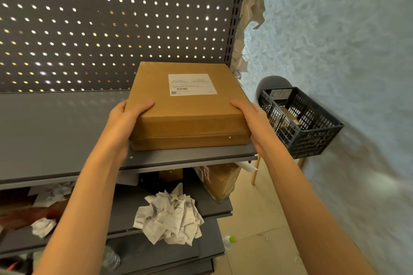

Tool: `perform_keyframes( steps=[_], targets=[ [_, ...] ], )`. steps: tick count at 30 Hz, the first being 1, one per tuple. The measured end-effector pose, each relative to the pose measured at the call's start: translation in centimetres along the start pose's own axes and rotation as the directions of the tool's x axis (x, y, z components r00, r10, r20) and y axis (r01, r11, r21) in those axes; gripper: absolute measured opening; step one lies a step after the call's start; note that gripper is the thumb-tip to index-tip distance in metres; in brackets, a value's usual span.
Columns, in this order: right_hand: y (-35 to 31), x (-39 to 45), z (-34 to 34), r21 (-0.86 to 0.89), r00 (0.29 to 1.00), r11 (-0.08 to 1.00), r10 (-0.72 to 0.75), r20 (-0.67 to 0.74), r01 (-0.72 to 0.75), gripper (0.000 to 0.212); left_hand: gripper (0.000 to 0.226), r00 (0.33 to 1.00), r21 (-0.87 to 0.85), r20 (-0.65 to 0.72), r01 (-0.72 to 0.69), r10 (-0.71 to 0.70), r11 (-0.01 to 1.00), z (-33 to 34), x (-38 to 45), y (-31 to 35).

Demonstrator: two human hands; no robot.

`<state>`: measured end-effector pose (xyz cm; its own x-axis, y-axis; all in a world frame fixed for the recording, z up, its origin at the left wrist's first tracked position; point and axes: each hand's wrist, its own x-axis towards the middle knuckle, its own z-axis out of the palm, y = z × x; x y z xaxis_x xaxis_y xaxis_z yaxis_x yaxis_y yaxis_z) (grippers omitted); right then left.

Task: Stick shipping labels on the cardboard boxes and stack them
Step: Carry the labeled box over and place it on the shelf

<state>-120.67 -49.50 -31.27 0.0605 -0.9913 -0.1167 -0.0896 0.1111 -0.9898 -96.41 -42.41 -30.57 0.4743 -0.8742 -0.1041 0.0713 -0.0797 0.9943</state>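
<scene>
A flat brown cardboard box lies on top of another brown box at the right end of a grey shelf. A white shipping label with a barcode is stuck on the top box's lid. My left hand grips the top box's left side, thumb on the lid. My right hand grips its right side the same way. Only the front edge of the lower box shows.
A grey pegboard backs the shelf. On the lower shelves lie crumpled label backings and another brown box. A dark plastic crate sits on a stool at the right, near the pale wall. A bottle lies on the floor.
</scene>
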Motion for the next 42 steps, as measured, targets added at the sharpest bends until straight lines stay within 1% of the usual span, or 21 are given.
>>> perform_keyframes(
  steps=[8,18,19,20,22,23,24,25,26,28,31,33,34,36,38,39,40,42],
  targets=[
    [-0.4,0.3,0.2,0.01,1.0,1.0,-0.004,-0.009,0.004,0.054,0.056,1.0,0.0,0.013,0.01,-0.01,1.0,0.1,0.4,0.1],
    [-0.8,0.1,0.2,-0.014,1.0,1.0,0.002,0.025,-0.002,0.051,0.056,1.0,-0.005,0.011,0.002,-0.002,1.0,0.2,0.4,0.4],
    [-0.8,0.1,0.2,-0.014,0.999,1.0,-0.002,0.034,0.003,0.054,0.059,1.0,-0.006,0.008,-0.002,0.002,1.0,0.2,0.5,0.4],
    [-0.9,0.0,0.2,-0.017,0.999,1.0,-0.007,0.043,0.008,0.061,0.068,1.0,-0.004,-0.002,-0.008,0.008,1.0,0.2,0.3,0.5],
    [-1.1,-0.3,0.1,-0.025,0.999,1.0,-0.009,0.048,0.01,0.087,0.089,0.999,0.001,-0.035,-0.03,0.03,1.0,0.2,0.1,0.7],
    [-1.3,-0.3,-0.1,-0.023,0.999,1.0,-0.008,0.039,0.009,0.097,0.089,0.997,0.014,-0.061,-0.05,0.051,0.999,0.2,0.0,0.8],
    [-1.4,-0.4,-0.3,-0.026,1.0,1.0,-0.014,0.027,0.015,0.099,0.085,0.993,0.032,-0.084,-0.077,0.08,0.997,0.1,0.0,0.8],
    [-1.7,-0.7,-0.4,-0.034,1.0,0.999,-0.026,0.014,0.026,0.093,0.079,0.989,0.051,-0.095,-0.108,0.112,0.993,0.0,-0.2,1.0],
    [-1.9,-1.0,-0.5,-0.05,0.999,0.998,-0.044,0.001,0.044,0.083,0.075,0.983,0.086,-0.103,-0.143,0.152,0.986,-0.1,-0.5,1.2],
    [-2.3,-1.4,-0.8,-0.142,0.993,0.984,-0.116,-0.033,0.111,0.067,0.067,0.965,0.211,-0.113,-0.21,0.237,0.955,-0.4,-0.9,1.5],
    [-3.0,-2.7,-0.8,-0.326,0.954,0.908,-0.296,-0.052,0.264,0.056,0.053,0.917,0.456,-0.11,-0.297,0.384,0.839,-0.7,-2.3,2.3],
    [-3.5,-3.8,-0.7,-0.449,0.915,0.824,-0.402,-0.035,0.345,0.052,0.046,0.865,0.601,-0.081,-0.354,0.496,0.716,-0.6,-3.4,2.9],
    [-3.7,-4.3,-0.6,-0.523,0.891,0.764,-0.454,-0.019,0.378,0.051,0.043,0.835,0.677,-0.059,-0.37,0.547,0.637,-0.4,-4.0,3.2],
    [-4.0,-5.2,-0.4,-0.68,0.832,0.596,-0.554,0.037,0.427,0.048,0.038,0.776,0.813,-0.019,-0.355,0.63,0.462,-0.2,-5.1,3.6],
    [-4.0,-5.8,-0.2,-0.788,0.773,0.419,-0.625,0.109,0.451,0.044,0.035,0.705,0.9,0.033,-0.328,0.708,0.286,-0.2,-6.0,3.6],
    [-3.9,-6.0,0.0,-0.816,0.749,0.353,-0.648,0.14,0.458,0.042,0.033,0.673,0.922,0.06,-0.32,0.737,0.217,-0.4,-6.4,3.4],
    [-3.8,-6.2,0.2,-0.833,0.728,0.299,-0.665,0.168,0.466,0.041,0.031,0.651,0.936,0.082,-0.31,0.754,0.166,-0.6,-6.8,3.3],
    [-3.6,-6.6,0.7,-0.851,0.698,0.215,-0.682,0.221,0.48,0.038,0.028,0.632,0.954,0.103,-0.282,0.768,0.104,-1.3,-7.6,2.8]
  ],
)
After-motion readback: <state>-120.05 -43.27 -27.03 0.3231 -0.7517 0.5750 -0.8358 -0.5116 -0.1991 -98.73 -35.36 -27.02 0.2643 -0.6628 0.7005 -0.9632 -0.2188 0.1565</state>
